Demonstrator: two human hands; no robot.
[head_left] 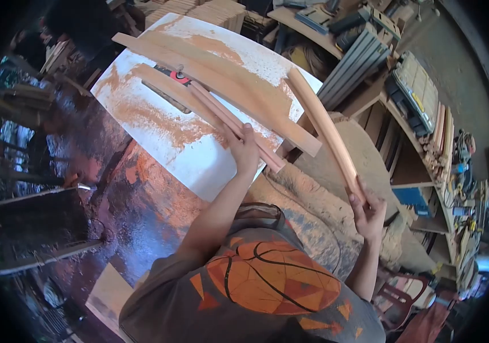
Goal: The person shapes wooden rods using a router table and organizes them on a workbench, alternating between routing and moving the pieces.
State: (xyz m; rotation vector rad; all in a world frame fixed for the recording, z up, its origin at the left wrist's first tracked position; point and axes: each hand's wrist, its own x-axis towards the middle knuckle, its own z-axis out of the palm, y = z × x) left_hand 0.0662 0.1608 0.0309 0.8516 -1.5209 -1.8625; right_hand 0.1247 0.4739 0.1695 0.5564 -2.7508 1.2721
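My left hand [245, 151] is closed round a reddish wooden strip [268, 158], which lies lengthwise over the white table [196, 168]. The strip's far end reaches a red ring [180, 79] with a metal bit standing in it. Off the table's right side, my right hand [367, 211] grips the near end of a long, pale wooden strip [325, 128] with a rounded face. That strip slants up and away, its far end over the table's right edge. Between the two strips, a long straight board [227, 86] crosses the table beside the bit.
Sawdust [190, 137] covers much of the tabletop, where a thin dark stick [165, 96] lies at left. Shelves [433, 214] with a tool case [413, 91] and bundled strips stand at right. Stacked wood [207, 14] is behind the table. A red chair [401, 300] sits lower right.
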